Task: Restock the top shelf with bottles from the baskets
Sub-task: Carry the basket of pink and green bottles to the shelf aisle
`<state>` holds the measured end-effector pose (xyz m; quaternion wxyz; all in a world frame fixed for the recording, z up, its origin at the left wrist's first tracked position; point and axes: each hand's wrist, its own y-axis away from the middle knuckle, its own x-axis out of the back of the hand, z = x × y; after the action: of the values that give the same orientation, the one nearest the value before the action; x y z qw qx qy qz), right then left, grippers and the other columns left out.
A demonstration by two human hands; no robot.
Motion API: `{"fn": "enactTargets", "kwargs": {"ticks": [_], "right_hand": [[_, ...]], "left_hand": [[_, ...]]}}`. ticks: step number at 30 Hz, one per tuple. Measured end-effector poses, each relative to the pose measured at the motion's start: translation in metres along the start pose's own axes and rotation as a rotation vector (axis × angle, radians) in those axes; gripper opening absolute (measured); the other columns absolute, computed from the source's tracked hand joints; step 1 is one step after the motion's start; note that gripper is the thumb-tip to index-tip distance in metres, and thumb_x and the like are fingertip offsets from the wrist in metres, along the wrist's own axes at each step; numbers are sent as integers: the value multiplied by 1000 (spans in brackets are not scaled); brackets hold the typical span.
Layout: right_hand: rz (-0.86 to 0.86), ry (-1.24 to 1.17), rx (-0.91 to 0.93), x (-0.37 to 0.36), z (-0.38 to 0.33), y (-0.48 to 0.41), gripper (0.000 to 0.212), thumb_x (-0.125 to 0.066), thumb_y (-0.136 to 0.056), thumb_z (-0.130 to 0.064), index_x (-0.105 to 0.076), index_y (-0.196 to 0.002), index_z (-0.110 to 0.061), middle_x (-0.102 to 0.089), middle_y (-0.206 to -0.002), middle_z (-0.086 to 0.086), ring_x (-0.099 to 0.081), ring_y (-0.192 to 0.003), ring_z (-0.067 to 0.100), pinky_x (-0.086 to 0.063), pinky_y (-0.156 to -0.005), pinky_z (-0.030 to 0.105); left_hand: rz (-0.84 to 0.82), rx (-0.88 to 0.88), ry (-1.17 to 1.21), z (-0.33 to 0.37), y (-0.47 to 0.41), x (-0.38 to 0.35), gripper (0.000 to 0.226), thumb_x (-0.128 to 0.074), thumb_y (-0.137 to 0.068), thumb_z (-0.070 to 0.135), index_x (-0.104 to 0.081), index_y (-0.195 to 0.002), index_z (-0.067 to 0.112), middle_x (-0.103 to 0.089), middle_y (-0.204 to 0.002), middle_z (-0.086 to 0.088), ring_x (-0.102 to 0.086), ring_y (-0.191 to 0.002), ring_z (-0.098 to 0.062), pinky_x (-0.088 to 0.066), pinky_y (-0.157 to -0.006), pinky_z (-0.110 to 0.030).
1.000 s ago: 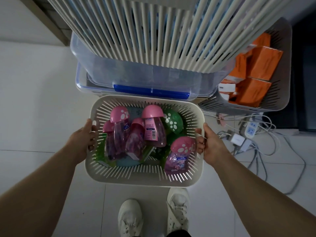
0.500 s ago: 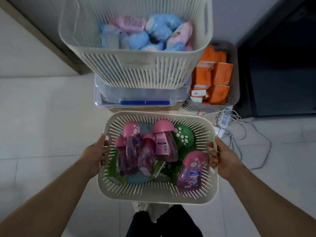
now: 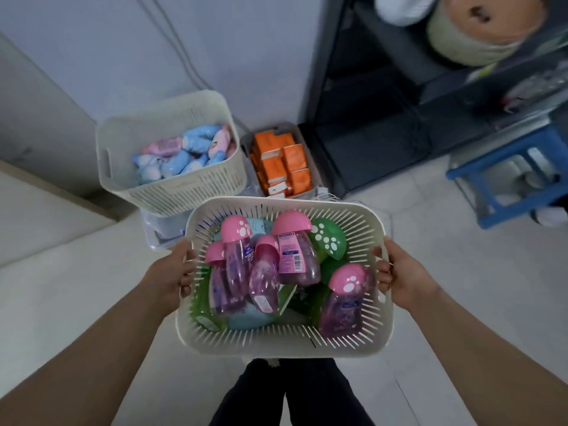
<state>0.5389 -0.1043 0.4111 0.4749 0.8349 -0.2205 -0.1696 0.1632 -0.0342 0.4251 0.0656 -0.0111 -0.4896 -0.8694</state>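
1. The bottles (image 3: 295,256) lie jumbled on their sides inside a cream slotted basket (image 3: 285,342), which is held in the air above the floor (image 3: 61,302). Most are clear purple with pink spotted caps. At least one green-capped bottle (image 3: 327,241) lies against the basket's far right side, and a pale blue bottle (image 3: 249,318) sits low near its front.
2. The left hand (image 3: 172,272) grips the basket's left end, its fingers (image 3: 184,256) curled round the rim.
3. The right hand (image 3: 402,275) grips the basket's right end the same way, fingers (image 3: 382,269) wrapped over the edge.
4. Below the basket's front edge, the person's legs in dark trousers (image 3: 292,395) show.
5. Beyond the basket's far left corner stands a taller cream basket (image 3: 172,192) filled with blue and pink packs, resting on a clear lidded box (image 3: 159,232).
6. Straight beyond the basket's far edge, a grey basket (image 3: 310,167) on the floor holds orange packets.
7. Beyond the basket to the right stands a dark shelf unit (image 3: 384,118); what is on its upper levels is too blurred to tell.
8. Well to the right of the basket is a blue stool (image 3: 507,179).
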Motion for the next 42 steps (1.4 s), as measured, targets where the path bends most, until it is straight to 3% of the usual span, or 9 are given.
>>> {"fn": "enactTargets", "kwargs": {"ticks": [5,8,14,17,27,42], "right_hand": [[20,-125,26,76,-6,58,38,-46,-96,-51,-54,-73,-21,-32,-46,-10,-23,-33,5,-20,-31,16],[10,-236,13,130,-2,87,39,-45,-96,-50,-54,-70,-21,-33,-46,-10,-23,-33,5,-19,-31,15],[26,-444,0,254,20,140,43,-40,-97,-50,-49,-67,-21,-32,-44,-9,-23,-33,5,-16,-33,15],[55,-554,-9,324,34,166,45,-40,-97,-51,-47,-64,-21,-31,-43,-9,-23,-32,5,-16,-34,15],[331,-789,66,540,67,231,45,-40,-98,-50,-48,-65,-21,-31,-43,-9,-21,-30,5,-17,-31,13],[675,-1201,88,720,71,277,47,-40,-97,-53,-49,-63,-22,-35,-40,-9,-21,-29,5,-16,-34,10]], "left_hand": [[-91,-17,-140,18,58,-56,36,-40,-96,52,-42,-72,26,-31,-38,12,-23,-30,-3,-20,-38,-15],[-135,-21,-213,17,92,-101,39,-38,-97,52,-43,-69,26,-32,-38,12,-25,-31,-3,-20,-44,-21],[-241,-28,-372,-14,150,-219,41,-32,-100,51,-41,-70,24,-31,-35,9,-25,-27,-3,-22,-36,-14],[-299,-32,-454,-40,177,-289,42,-29,-100,52,-41,-71,23,-31,-36,8,-24,-26,-3,-19,-41,-18],[-482,-36,-738,-124,253,-524,41,-36,-98,53,-43,-70,24,-30,-37,8,-21,-27,-5,-16,-35,-9],[-767,-155,-1267,-185,357,-854,46,-29,-99,54,-40,-67,24,-30,-35,9,-20,-28,-6,-15,-43,-16]]}}
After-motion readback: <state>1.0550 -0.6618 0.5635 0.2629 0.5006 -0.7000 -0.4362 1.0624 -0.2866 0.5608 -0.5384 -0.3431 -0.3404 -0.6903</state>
